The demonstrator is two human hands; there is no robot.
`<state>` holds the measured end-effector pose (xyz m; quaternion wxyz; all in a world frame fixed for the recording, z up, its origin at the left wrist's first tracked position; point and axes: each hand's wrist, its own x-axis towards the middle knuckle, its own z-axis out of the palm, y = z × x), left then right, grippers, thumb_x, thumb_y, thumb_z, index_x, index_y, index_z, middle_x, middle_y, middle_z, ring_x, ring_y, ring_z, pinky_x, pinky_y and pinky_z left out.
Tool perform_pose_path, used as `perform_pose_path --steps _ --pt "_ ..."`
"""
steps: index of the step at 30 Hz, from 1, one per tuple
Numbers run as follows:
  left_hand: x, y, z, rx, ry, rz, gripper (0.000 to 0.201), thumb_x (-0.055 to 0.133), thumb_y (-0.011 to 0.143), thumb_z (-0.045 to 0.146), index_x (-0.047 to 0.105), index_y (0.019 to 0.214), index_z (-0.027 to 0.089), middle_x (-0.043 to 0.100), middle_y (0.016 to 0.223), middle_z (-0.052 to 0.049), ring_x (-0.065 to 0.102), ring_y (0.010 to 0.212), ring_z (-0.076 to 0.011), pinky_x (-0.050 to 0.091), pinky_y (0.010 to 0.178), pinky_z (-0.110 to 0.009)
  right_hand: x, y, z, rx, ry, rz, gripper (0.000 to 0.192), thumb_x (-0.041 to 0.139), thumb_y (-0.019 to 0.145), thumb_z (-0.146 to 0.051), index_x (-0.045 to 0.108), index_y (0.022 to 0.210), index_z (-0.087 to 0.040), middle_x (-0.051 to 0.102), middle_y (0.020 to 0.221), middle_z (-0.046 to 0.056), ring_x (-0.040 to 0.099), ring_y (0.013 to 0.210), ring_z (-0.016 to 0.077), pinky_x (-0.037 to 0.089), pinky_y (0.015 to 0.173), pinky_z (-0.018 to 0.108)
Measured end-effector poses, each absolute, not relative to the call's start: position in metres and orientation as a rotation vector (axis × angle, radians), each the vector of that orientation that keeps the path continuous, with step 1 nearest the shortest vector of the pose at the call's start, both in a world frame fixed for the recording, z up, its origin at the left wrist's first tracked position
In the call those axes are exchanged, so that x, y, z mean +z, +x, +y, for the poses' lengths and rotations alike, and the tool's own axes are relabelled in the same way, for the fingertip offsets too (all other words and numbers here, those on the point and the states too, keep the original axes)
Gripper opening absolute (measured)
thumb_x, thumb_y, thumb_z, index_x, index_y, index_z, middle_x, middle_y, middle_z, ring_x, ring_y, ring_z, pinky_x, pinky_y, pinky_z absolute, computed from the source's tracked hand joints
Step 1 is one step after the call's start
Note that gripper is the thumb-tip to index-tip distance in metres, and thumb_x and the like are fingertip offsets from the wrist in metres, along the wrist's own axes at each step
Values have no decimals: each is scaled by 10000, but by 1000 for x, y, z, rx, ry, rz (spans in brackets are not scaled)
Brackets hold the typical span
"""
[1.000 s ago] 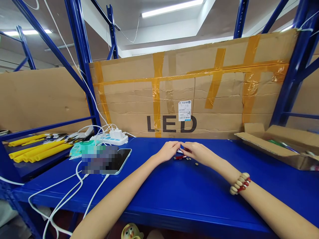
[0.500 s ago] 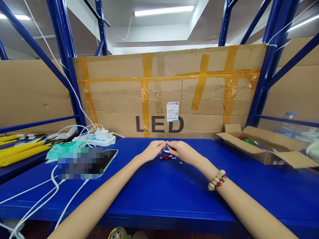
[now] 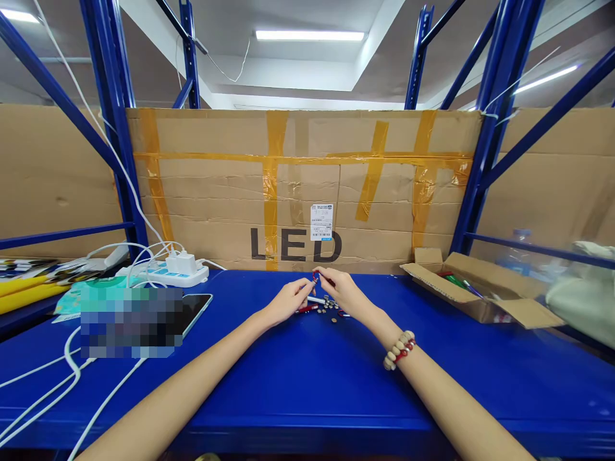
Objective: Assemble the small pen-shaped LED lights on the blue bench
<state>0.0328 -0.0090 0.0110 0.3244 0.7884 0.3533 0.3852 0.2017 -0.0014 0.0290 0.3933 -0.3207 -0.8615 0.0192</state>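
Observation:
Over the middle of the blue tabletop [image 3: 307,371], both hands meet at a small red piece with a curved, hook-like top [image 3: 315,275]. The fingertips of my right hand [image 3: 346,292] pinch its upper part. From the left, my left hand [image 3: 288,299] is closed around its lower end, which the fingers partly hide. Just below the hands lie a red tube [image 3: 307,308] and a silver tube [image 3: 316,300]. Several small round metal discs [image 3: 329,303], like button cells, are scattered there. A small red clip [image 3: 343,314] rests by my right palm.
At the right stands an open cardboard box [image 3: 473,301] with pens or similar sticks inside. A phone [image 3: 195,314], white cables [image 3: 72,358] and a power strip [image 3: 185,274] occupy the left. A large cardboard sheet [image 3: 216,205] closes off the back.
The hands have opened slightly apart at the fingertips, so the small red piece and more of the metal discs now show. The whole view has shifted a little.

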Motion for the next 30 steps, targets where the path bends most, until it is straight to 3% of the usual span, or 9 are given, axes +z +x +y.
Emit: perform_pose_path --steps 5,9,12,18,20,23,25,27,30 --pt "2 42 -19 907 2210 1021 372 298 849 512 449 772 181 441 531 61 399 492 -86 309 517 -204 35 215 4 99 -995 -2141 283 366 843 -223 596 986 -140 628 760 42 562 667 147 424 629 245" --pt "-1 44 -26 763 2575 1158 309 313 865 456 497 843 210 555 675 30 487 590 -116 322 547 -215 45 239 5 433 -1302 -2320 249 422 783 -210 646 845 -120 551 541 -7 479 466 102 406 494 215" --pt "-1 45 -29 694 2778 1117 281 317 873 420 503 847 211 598 794 -6 545 703 -151 358 590 -231 48 252 0 752 -1443 -2374 213 455 757 -220 645 700 -139 537 506 -13 495 468 91 414 471 192" --pt "-1 48 -31 579 2956 1114 265 356 856 412 508 841 195 615 803 -42 575 715 -178 389 587 -242 45 257 -6 1133 -1738 -2419 164 588 698 -324 646 686 -171 616 558 15 584 509 106 420 472 183" --pt "-2 49 -31 554 2979 1148 276 355 853 413 518 855 190 618 806 -52 579 707 -178 397 589 -243 44 255 -5 1013 -1882 -2380 148 629 671 -320 638 654 -173 630 570 22 587 506 115 419 470 194" --pt "-4 49 -30 585 2990 1238 292 337 857 412 529 900 196 625 848 -67 589 737 -190 412 604 -251 44 251 -3 461 -1908 -2386 142 645 670 -329 658 629 -194 632 568 26 577 512 130 383 457 210" --pt "-5 50 -30 638 2974 1328 305 319 862 408 536 914 200 627 849 -76 592 761 -206 422 620 -268 47 247 -3 123 -1787 -2356 258 591 718 -424 665 601 -207 628 556 29 573 528 142 357 463 225" --pt "-5 50 -30 682 2917 1435 316 316 863 411 541 926 198 627 812 -80 593 756 -217 427 637 -288 48 239 -6 45 -1639 -2312 406 486 766 -539 667 603 -214 632 565 25 571 538 144 350 477 234" --pt "-5 51 -29 740 2810 1541 327 331 861 413 535 996 197 629 776 -83 596 746 -223 427 665 -306 46 225 -11 202 -1451 -2305 478 440 763 -609 667 631 -209 631 554 8 562 515 133 352 476 226"
